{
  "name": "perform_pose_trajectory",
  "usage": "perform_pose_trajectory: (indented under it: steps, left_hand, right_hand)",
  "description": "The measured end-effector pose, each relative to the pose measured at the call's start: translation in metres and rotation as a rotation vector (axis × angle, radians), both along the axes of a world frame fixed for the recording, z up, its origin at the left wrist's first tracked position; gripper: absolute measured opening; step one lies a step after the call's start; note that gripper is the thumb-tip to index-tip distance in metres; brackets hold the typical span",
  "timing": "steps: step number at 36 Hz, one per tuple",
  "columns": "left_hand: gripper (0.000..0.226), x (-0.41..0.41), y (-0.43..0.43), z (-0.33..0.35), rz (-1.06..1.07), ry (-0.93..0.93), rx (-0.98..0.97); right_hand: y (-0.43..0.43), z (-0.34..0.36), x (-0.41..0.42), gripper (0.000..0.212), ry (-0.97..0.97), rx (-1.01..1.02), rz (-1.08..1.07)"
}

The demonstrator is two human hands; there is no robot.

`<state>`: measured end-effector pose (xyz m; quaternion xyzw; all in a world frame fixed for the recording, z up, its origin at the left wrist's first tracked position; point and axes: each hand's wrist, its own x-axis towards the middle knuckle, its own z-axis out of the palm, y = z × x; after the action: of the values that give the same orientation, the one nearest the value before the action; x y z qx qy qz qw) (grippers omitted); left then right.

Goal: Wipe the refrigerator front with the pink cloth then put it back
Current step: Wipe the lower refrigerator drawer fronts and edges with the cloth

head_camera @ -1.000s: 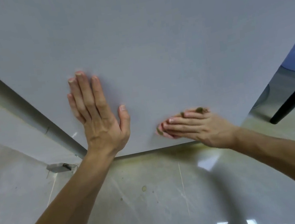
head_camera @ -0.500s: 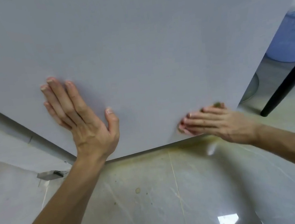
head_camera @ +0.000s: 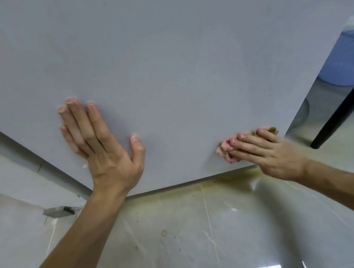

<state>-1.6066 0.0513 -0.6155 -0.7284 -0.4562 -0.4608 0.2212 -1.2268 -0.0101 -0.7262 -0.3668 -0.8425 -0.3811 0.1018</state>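
Pink cloth [head_camera: 224,151] is bunched up at lower right of frame, pressed against the refrigerator front [head_camera: 160,56] close to the door's bottom edge and its lower right corner. Only a small pink wad shows past the fingertips, plus a bit of olive-green at the top edge of the fingers; the rest is hidden under the hand.

Right hand [head_camera: 265,151] lies flat on top of the cloth, fingers straight and close together, pointing toward frame left, pushing the cloth onto the panel. Forearm comes in from the right edge.

Left hand [head_camera: 103,148] is at centre-left, palm flat on the same panel, fingers extended and together pointing up, thumb spread out to the right. It holds nothing. It sits well apart from the cloth, forearm coming up from the lower left corner.

The refrigerator front is a plain pale grey surface filling the upper two thirds of frame.

Below the door edge: glossy light tile floor [head_camera: 187,246] with a yellowish stain along the door's bottom edge and light reflections. Dark diagonal bar [head_camera: 345,108] at right edge, blue object [head_camera: 352,59] behind it, blurred.
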Motion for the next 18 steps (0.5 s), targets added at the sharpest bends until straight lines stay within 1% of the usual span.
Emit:
perform_pose_trajectory:
  steps: [2, 6, 8, 9, 11, 12, 13, 14, 16, 18]
  left_hand:
    - [0.080, -0.001, 0.001, -0.001, 0.006, 0.009, 0.006]
    - [0.083, -0.002, 0.001, -0.003, 0.032, 0.007, 0.007]
    - [0.084, -0.002, 0.000, -0.003, 0.042, 0.001, 0.012]
    - [0.086, -0.002, 0.000, -0.004, 0.042, 0.000, 0.010]
    - [0.089, 0.000, -0.001, -0.004, 0.037, 0.003, 0.006]
    - [0.090, 0.001, -0.002, -0.004, 0.035, 0.006, 0.008]
    - [0.091, 0.001, -0.002, -0.004, 0.035, 0.007, 0.013]
    - [0.091, 0.001, -0.002, -0.004, 0.038, 0.006, 0.016]
    - [0.091, 0.000, -0.003, -0.003, 0.045, -0.002, 0.021]
    - [0.091, 0.000, -0.003, -0.004, 0.050, -0.010, 0.017]
  right_hand:
    - [-0.002, -0.004, 0.003, 0.064, -0.035, -0.055, 0.022]
    - [-0.007, 0.005, 0.008, 0.068, -0.080, -0.170, 0.002]
    - [-0.011, 0.017, 0.009, 0.068, -0.043, -0.139, -0.024]
    - [-0.010, 0.026, 0.007, 0.072, 0.005, -0.086, -0.041]
    - [-0.006, 0.047, 0.000, 0.089, 0.149, 0.057, -0.058]
    - [-0.002, 0.061, -0.003, 0.093, 0.232, 0.113, -0.059]
    - [0.002, 0.076, -0.007, 0.092, 0.313, 0.159, -0.051]
    - [0.005, 0.094, -0.013, 0.088, 0.386, 0.192, -0.039]
    - [0.012, 0.134, -0.027, 0.071, 0.545, 0.218, -0.024]
    - [0.018, 0.174, -0.046, 0.060, 0.787, 0.222, -0.013]
